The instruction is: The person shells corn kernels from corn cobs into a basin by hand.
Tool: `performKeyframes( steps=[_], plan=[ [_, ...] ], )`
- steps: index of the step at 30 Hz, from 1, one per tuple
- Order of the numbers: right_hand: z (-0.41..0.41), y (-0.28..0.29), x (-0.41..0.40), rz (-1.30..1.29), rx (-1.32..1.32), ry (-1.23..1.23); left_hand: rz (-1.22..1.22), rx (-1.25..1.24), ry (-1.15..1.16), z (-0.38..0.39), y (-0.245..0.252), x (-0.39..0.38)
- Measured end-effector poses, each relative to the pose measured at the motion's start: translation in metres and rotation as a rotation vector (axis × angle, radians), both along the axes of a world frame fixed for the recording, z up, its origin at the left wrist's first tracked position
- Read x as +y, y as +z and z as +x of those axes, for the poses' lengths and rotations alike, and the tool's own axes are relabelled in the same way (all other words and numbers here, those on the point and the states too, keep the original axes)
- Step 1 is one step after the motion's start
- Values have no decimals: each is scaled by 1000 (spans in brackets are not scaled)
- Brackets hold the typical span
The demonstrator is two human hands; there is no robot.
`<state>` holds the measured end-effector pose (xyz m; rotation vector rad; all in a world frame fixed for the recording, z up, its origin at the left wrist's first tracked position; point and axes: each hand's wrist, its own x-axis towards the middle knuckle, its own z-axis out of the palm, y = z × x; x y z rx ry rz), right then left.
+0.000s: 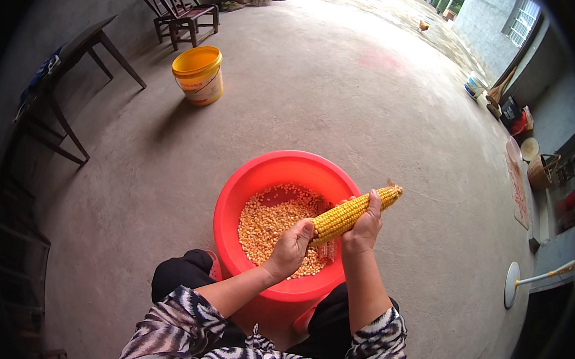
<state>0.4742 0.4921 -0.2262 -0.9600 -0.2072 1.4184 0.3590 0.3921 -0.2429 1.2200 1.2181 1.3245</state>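
Observation:
A yellow corn cob (pixel 347 216) full of kernels lies tilted between my two hands, above the right part of a red plastic basin (pixel 288 161). My left hand (pixel 291 246) grips its lower left end, with the thumb on the kernels. My right hand (pixel 365 227) holds it from the right nearer the upper end, thumb laid across the top. Loose corn kernels (pixel 270 226) cover much of the basin's bottom. Bare cobs (pixel 328 251) rest inside at the right, partly hidden beneath the held cob and my hands.
The basin stands on a concrete floor (pixel 445 179) between my legs. Farther off are a yellow bucket (pixel 199 83), a wooden table (pixel 81 36) and wooden chairs (pixel 191 15) at left. A wicker basket (pixel 540 173) and a white round-based stand (pixel 511 285) are at right. A chicken (pixel 423 26) is outside.

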Motion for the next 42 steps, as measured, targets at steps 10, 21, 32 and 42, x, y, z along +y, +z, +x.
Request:
performKeyframes(
  steps=[10,21,32,42],
  plan=[
    [-1,2,-2,59,-35,4,-39,16,-22,1,1,0],
    [2,2,0,56,1,13,-21,-189,-92,1,5,-1],
    [-1,3,-3,71,-9,24,-212,-259,-86,-1,4,-1],
    [0,3,-2,74,-3,34,-295,-472,-239,-7,7,0]
  ],
)
